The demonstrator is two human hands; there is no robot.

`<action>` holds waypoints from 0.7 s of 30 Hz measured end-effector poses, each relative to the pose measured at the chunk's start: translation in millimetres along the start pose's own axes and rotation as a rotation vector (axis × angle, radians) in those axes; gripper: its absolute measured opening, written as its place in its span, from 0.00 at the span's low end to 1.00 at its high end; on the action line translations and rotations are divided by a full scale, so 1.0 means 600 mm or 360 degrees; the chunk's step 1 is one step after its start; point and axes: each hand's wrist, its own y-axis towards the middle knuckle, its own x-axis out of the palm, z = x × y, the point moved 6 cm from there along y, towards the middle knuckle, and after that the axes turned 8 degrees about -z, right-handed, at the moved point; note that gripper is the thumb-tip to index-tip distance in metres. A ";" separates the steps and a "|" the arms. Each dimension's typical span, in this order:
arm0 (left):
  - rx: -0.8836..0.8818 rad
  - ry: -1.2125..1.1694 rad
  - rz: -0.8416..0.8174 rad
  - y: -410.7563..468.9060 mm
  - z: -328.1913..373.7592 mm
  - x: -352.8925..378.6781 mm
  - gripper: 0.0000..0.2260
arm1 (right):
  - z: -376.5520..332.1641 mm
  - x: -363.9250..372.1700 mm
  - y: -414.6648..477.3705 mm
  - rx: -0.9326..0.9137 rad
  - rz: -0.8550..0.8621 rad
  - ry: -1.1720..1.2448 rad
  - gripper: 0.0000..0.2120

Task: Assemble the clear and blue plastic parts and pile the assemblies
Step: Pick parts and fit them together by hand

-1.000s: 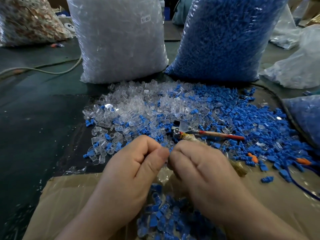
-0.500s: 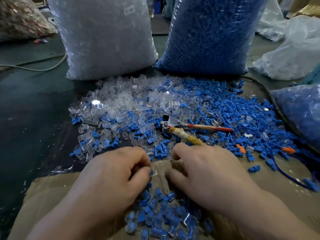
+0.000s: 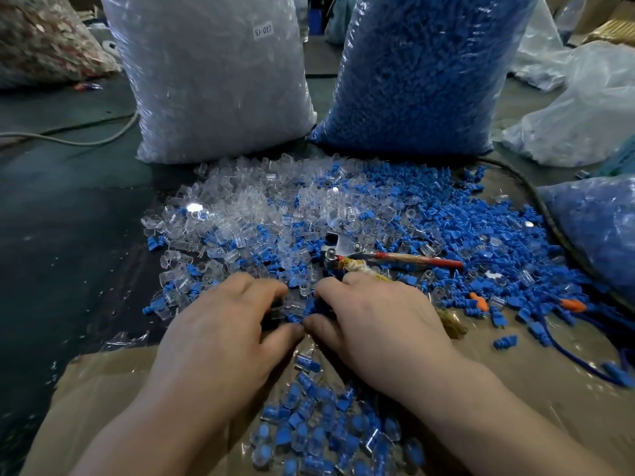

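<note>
- Clear parts (image 3: 240, 201) and blue parts (image 3: 457, 214) lie mixed in a loose spread on the table, from about 10 to 2 o'clock of the hands, clear mostly left, blue mostly right.
- They look light, stiff and slick; each is probably best pinched across its sides between thumb and forefinger, since a top-down press would likely skate it away.
- The pile of assemblies (image 3: 319, 431) sits at 6 o'clock, on the cardboard (image 3: 103, 389) between the wrists.
- The left hand (image 3: 223, 334) and right hand (image 3: 374, 324) are palm down, fingers curled into the near edge of the spread; whether either grips a part cannot be told.
- A second ago both hands were raised and pinched together over the pile; now they have moved forward and down to the loose parts.
- Pliers (image 3: 388, 257) lie at 12 o'clock just beyond the right hand; two sacks, the clear sack (image 3: 213, 80) and the blue sack (image 3: 419, 73), stand behind.
</note>
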 end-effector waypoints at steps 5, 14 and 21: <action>-0.0057 -0.0095 0.0053 0.005 0.002 0.001 0.13 | 0.002 -0.003 0.000 0.0019 0.0047 0.0013 0.08; -0.0164 -0.0632 0.0164 -0.002 -0.023 0.009 0.06 | 0.007 -0.009 -0.009 -0.0036 0.0066 0.0115 0.04; -0.0147 -0.1534 0.0150 -0.011 -0.026 0.020 0.09 | 0.011 -0.013 -0.012 -0.0109 0.0057 0.0065 0.15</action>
